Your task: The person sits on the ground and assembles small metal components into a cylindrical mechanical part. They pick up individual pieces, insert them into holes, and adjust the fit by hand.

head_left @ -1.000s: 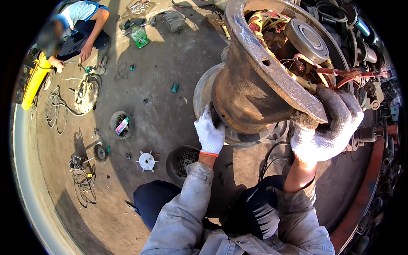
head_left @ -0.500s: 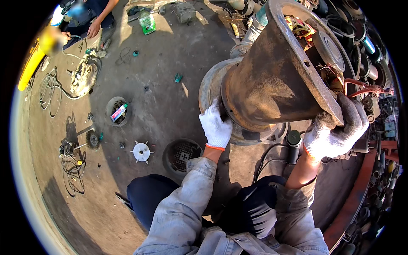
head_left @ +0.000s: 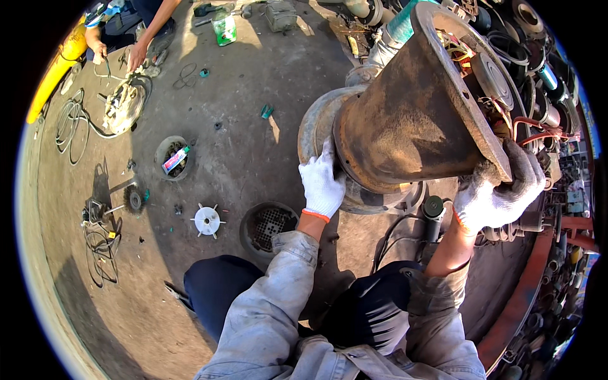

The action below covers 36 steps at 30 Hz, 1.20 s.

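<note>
A rusty, bell-shaped metal motor housing (head_left: 399, 123) leans in front of me on a grey ringed base (head_left: 315, 117). Its wide flange faces up and to the right, with coloured wires (head_left: 456, 49) and a round metal part (head_left: 494, 79) inside. My right hand (head_left: 497, 197), in a soiled white glove, is closed round the flange's lower corner. At the narrow end, my gloved left hand (head_left: 322, 187) grips the housing beside the base, one finger pointing upward along the seam. Its other fingertips are partly hidden.
Between my knees and the housing lie a round grated cover (head_left: 269, 228), a white fan wheel (head_left: 207, 220) and a green-topped angle grinder (head_left: 433, 209). A bowl of small parts (head_left: 171, 158) sits left. Another person's hands (head_left: 136, 57) work at upper left. Piled parts line the right.
The housing and both hands keep nearly the same pose, while the view shifts slightly. At upper left, the other person's hand has moved down toward the wound part on the floor.
</note>
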Each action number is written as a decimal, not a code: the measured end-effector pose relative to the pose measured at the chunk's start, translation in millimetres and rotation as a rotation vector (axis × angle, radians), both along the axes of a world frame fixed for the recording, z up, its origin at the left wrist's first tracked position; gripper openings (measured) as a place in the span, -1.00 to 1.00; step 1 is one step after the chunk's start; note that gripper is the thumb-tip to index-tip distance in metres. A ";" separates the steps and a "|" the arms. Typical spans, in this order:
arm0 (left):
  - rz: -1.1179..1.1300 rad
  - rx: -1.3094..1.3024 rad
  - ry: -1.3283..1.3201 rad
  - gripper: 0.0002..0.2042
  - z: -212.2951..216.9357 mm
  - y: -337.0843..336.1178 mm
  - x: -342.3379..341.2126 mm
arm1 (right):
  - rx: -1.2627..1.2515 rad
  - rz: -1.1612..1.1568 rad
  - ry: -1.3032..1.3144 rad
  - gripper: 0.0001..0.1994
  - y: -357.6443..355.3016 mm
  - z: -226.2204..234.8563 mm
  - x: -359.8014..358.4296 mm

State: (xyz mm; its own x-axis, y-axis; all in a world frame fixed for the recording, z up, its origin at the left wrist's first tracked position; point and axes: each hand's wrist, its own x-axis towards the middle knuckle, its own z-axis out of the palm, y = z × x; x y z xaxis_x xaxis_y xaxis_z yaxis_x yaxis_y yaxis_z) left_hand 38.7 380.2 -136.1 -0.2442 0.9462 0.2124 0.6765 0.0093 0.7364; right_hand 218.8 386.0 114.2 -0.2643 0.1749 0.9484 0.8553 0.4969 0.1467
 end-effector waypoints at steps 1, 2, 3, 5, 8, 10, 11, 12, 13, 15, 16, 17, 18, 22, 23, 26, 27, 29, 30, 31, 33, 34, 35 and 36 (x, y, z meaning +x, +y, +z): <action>-0.010 0.006 0.011 -0.21 -2.7 -0.4 -1.6 | 0.000 0.001 0.005 -0.57 0.0 -0.7 -0.3; 0.000 0.054 -0.038 -0.23 -5.0 -0.2 -1.3 | -0.001 0.002 0.008 -0.57 0.4 -0.8 -0.4; 0.009 0.103 -0.087 -0.24 -5.4 0.7 -1.4 | 0.004 0.004 0.004 -0.58 0.9 -1.4 0.1; 0.030 0.165 -0.166 -0.26 -5.9 2.4 -0.8 | 0.011 0.016 0.005 -0.59 2.4 -1.2 0.0; 0.046 0.182 -0.227 -0.28 -6.1 -1.4 3.7 | 0.004 0.018 0.003 -0.61 0.6 -1.2 -0.8; 0.051 0.196 -0.214 -0.30 -6.3 -0.4 4.5 | 0.016 0.007 -0.008 -0.60 1.5 -1.0 -1.2; 0.044 0.166 -0.177 -0.31 -6.5 -2.6 4.7 | 0.020 0.000 -0.016 -0.60 1.8 -1.1 -1.0; 0.036 0.138 -0.141 -0.31 -1.2 -6.4 4.0 | 0.023 -0.008 -0.028 -0.60 1.1 -0.8 0.4; 0.028 0.111 -0.106 -0.32 1.6 -8.3 3.5 | 0.020 -0.009 -0.026 -0.57 1.3 -1.0 2.5; 0.012 0.188 -0.128 -0.29 -7.1 -4.7 2.4 | 0.011 -0.002 -0.005 -0.50 2.3 -1.7 7.0; 0.006 0.226 -0.137 -0.28 -10.8 -2.7 1.3 | 0.007 0.003 0.009 -0.48 2.9 -1.7 7.0; 0.030 0.246 -0.140 -0.27 -13.9 -1.0 2.0 | 0.004 0.010 0.023 -0.46 3.5 -1.4 6.7; 0.051 0.261 -0.144 -0.25 -14.5 -0.6 4.2 | -0.001 0.010 0.029 -0.45 3.5 -2.2 6.2; 0.119 0.223 -0.126 -0.23 -7.6 0.7 12.2 | -0.020 0.016 0.028 -0.45 3.1 -3.3 8.1; 0.132 0.175 -0.087 -0.26 -3.5 -0.6 14.8 | -0.022 0.018 0.026 -0.45 3.1 -2.9 8.9; 0.138 0.051 0.002 -0.31 10.6 -2.9 16.7 | -0.003 0.026 0.013 -0.50 3.6 -1.3 8.3; 0.118 0.018 0.010 -0.29 10.4 -2.5 14.2 | 0.013 0.030 0.000 -0.54 3.4 -1.3 4.2; 0.087 -0.013 0.013 -0.27 9.9 -2.2 11.1 | 0.030 0.031 -0.014 -0.58 3.7 -1.9 1.9; 0.077 -0.012 0.007 -0.27 10.5 -1.9 10.1 | 0.032 0.030 -0.016 -0.58 4.3 -1.4 1.6; 0.068 -0.010 0.001 -0.26 11.0 -2.0 8.8 | 0.034 0.020 -0.018 -0.58 4.2 -1.0 1.3; 0.012 -0.006 -0.051 -0.27 11.0 -4.3 0.1 | 0.035 -0.007 -0.017 -0.58 2.5 -1.6 0.4; -0.015 -0.004 -0.077 -0.28 11.2 -4.2 -2.3 | 0.031 -0.012 -0.013 -0.56 2.3 -1.9 1.6; -0.001 0.051 -0.101 -0.27 9.7 -2.2 -0.6 | 0.029 -0.017 -0.013 -0.54 2.5 -1.1 3.3; 0.015 0.103 -0.119 -0.26 6.8 -0.4 -0.3 | 0.020 -0.008 -0.005 -0.50 3.0 -2.0 6.8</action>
